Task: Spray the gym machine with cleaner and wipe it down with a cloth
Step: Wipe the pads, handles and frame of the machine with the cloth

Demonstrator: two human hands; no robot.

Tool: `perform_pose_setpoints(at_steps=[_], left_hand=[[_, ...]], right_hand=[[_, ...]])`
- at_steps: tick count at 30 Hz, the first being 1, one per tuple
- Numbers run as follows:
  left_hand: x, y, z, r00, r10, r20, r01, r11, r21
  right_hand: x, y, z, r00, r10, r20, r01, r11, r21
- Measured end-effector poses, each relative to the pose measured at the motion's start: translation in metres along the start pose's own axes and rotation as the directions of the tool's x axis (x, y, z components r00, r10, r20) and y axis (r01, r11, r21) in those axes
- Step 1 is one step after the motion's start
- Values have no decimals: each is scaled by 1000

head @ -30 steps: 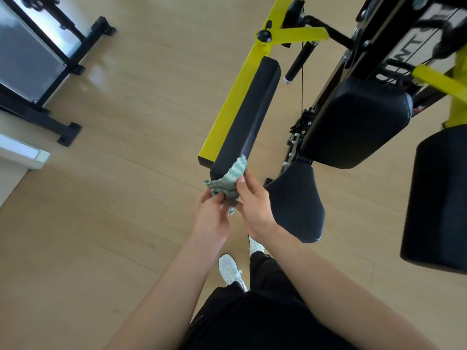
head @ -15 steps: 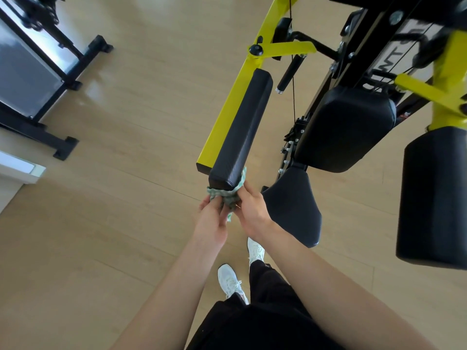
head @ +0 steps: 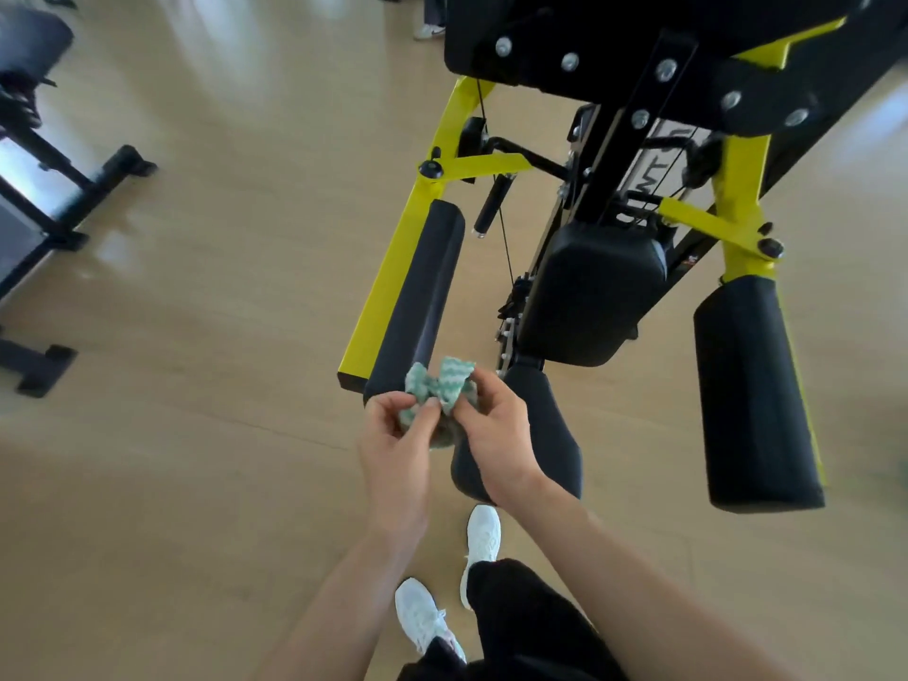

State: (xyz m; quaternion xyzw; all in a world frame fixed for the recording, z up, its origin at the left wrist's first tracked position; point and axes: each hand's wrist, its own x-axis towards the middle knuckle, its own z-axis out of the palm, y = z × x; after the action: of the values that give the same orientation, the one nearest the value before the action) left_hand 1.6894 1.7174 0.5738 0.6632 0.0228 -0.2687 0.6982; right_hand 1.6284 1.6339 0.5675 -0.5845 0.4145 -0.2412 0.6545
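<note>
Head view, left hand (head: 393,437), right hand (head: 494,435), pinching bunched green-white cloth (head: 444,380) (zigzag stripes), perhaps touching pad (head: 422,297)

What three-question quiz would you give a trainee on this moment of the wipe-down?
1. True or false: the left hand and the right hand both have a grip on the green-and-white zigzag cloth.
2. Pick one: in the picture the cloth sits closest to
A. the near end of the long black pad on the yellow steel bar
B. the bolted black plate at the top
C. the floor by the dark stand on the far left
3. Short answer: what colour are the person's lace-up shoes?

Key: 1 true; 2 A; 3 white.
</note>
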Motion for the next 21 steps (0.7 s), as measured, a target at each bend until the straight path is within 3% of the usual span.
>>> perform_pose_setpoints(at_steps=[4,10,16,19,21], left_hand=[[-7,8,28,981,102,167,-126,983,136],[13,23,95,900,202,386,-318,910,266],[45,51,184,762,420,493,-593,759,269],[65,58,219,721,496,484,-664,695,277],[81,52,235,678,577,456,-731,599,327]], right_hand=[[1,-11,-50,984,-23,-179,12,998,-64],[40,-33,-126,895,-177,-410,93,972,-217],[101,-69,-180,859,-321,-398,152,904,-400],[138,-82,-197,863,-345,-369,177,891,-419],[158,-83,-206,860,-382,-338,205,865,-458]])
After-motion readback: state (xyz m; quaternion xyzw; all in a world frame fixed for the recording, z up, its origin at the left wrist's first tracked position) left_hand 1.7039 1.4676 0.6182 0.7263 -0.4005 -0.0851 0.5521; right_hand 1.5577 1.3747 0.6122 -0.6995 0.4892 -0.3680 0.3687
